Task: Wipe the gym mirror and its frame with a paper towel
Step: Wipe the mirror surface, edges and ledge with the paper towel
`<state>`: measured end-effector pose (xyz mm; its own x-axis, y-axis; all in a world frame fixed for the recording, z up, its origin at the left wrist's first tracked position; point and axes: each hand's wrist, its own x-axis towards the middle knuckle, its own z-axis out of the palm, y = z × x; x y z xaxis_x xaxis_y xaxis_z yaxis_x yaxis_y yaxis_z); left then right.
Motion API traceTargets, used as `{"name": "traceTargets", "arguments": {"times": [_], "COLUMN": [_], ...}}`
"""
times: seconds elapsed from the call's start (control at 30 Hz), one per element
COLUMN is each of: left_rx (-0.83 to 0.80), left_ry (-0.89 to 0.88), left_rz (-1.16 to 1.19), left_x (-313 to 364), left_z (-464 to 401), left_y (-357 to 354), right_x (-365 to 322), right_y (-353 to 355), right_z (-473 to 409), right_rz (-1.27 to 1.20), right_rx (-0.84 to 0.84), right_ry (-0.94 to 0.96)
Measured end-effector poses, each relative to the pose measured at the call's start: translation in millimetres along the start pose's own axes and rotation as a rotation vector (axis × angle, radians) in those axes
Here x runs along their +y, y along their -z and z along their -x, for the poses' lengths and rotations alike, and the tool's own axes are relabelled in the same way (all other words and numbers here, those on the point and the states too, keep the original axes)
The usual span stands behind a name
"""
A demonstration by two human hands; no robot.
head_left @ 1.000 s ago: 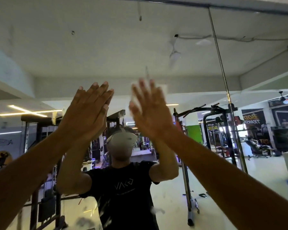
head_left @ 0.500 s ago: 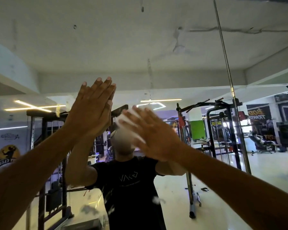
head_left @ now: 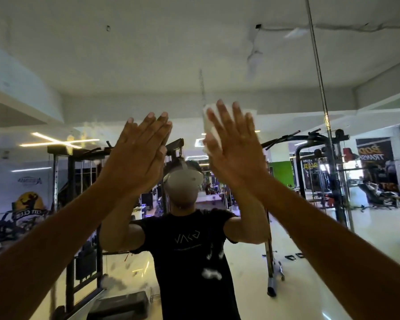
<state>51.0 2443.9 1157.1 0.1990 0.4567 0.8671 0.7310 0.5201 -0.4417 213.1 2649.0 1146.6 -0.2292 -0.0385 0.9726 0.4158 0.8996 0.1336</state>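
The gym mirror [head_left: 148, 65] fills the whole view and reflects the room and my own body. My right hand [head_left: 234, 146] lies flat against the glass with straight fingers and presses a white paper towel [head_left: 211, 129] onto it; the towel's edge shows left of and above the fingers. My left hand [head_left: 140, 158] rests flat on the glass to the left, fingers straight and together, holding nothing. A thin metal frame strip [head_left: 319, 72] runs up the mirror at the right.
White smudges [head_left: 211, 273] mark the glass low down over the reflected black shirt. The reflection shows black gym racks [head_left: 74, 204] at the left, a cable machine [head_left: 333, 172] at the right and a pale shiny floor.
My right hand with the towel swept down and to the left half a second ago, and has now come back up and to the right. The left hand stayed on the glass.
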Motion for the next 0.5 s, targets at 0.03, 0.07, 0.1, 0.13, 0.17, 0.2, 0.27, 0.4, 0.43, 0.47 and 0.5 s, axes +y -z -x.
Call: {"name": "traceTargets", "arguments": {"times": [0.03,0.07,0.1,0.13,0.17,0.2,0.27,0.4,0.43,0.47,0.5], "left_rx": [0.006,0.008,0.005,0.000,-0.005,-0.008,-0.015,-0.017,-0.014,-0.007,0.004], "left_ry": [0.005,0.008,0.009,0.009,0.012,0.015,0.018,0.021,0.020,0.019,0.021], "left_rz": [-0.002,-0.003,0.005,0.016,0.022,0.024,0.024,0.043,0.045,0.041,0.031], "left_x": [1.2,1.9,2.0,1.7,1.2,1.0,2.3,2.6,2.1,-0.2,-3.9], "left_z": [0.4,0.6,0.5,0.4,0.6,0.5,0.3,0.7,0.9,2.0,3.3], "left_y": [-0.7,-0.9,-0.4,0.2,0.6,0.8,0.3,0.3,0.8,1.3,1.6], "right_x": [-11.6,-23.0,-31.2,-29.7,-18.8,-5.1,16.1,-15.3,-27.7,-33.6,-30.5], "right_y": [-5.2,-10.2,-13.7,-15.3,-14.5,-12.4,-5.0,-7.8,-12.1,-14.9,-15.1], "right_z": [8.6,24.5,44.7,60.3,62.2,52.3,17.1,14.9,33.3,51.3,59.1], "right_rz": [0.021,0.027,0.014,0.005,0.017,0.047,0.064,0.009,0.008,-0.010,-0.013], "right_rx": [-0.003,-0.040,-0.097,-0.154,-0.172,-0.148,-0.059,-0.044,-0.092,-0.135,-0.164], "right_ry": [0.042,0.167,0.305,0.421,0.488,0.492,0.308,0.129,0.255,0.379,0.467]}}
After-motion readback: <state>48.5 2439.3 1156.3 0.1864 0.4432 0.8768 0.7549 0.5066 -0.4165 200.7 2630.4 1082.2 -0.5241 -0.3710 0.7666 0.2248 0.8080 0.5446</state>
